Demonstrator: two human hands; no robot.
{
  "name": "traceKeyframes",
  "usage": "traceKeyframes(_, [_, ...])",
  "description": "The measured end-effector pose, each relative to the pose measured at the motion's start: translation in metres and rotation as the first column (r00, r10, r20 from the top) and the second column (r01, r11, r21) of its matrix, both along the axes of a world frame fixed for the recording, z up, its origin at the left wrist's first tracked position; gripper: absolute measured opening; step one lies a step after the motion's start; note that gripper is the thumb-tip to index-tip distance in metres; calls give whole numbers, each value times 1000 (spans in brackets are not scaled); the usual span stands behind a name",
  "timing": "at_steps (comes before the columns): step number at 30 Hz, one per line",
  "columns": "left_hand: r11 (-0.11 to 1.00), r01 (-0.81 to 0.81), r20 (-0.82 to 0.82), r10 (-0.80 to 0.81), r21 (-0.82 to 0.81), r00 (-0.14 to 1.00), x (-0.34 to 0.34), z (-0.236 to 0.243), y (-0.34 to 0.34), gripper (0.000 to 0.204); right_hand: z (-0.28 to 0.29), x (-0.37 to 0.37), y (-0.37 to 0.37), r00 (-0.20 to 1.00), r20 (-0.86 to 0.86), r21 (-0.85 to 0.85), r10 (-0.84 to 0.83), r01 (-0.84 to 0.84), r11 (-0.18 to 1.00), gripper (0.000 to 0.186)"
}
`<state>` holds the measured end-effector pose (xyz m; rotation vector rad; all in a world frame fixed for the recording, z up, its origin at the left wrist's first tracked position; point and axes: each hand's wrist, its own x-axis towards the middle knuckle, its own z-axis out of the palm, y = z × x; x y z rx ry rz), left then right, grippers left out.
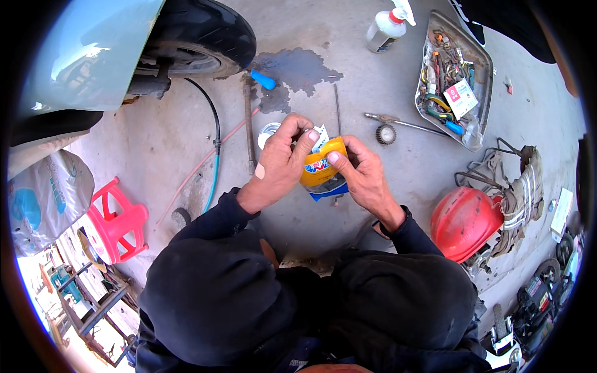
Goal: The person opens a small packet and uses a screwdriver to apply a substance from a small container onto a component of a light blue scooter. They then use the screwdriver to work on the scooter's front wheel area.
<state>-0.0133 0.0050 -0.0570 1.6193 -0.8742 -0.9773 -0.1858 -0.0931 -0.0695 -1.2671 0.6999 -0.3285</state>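
Observation:
In front of me my left hand, with a plaster near the wrist, has its fingers closed on a white packet at the mouth of a yellow and blue pouch. My right hand grips the pouch's right side with thumb and fingers. Just behind my left fingers, a round white container stands partly hidden on the concrete floor.
A wheel, metal bar, blue object, hose and spray bottle lie ahead. Right are a tool tray, long tool, small gauge and red helmet. A pink stool stands left.

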Motion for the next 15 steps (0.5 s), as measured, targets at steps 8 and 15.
traceKeyframes(8, [996,86,261,-81,-10,962,-2,10,5,16,15,16,-18,1000,15,-262,-4,7,965,21])
traceKeyframes(15, [988,124,338,-85,-95,937,-4,14,0,15,20,21,-10,992,47,-155,-114,120,981,21])
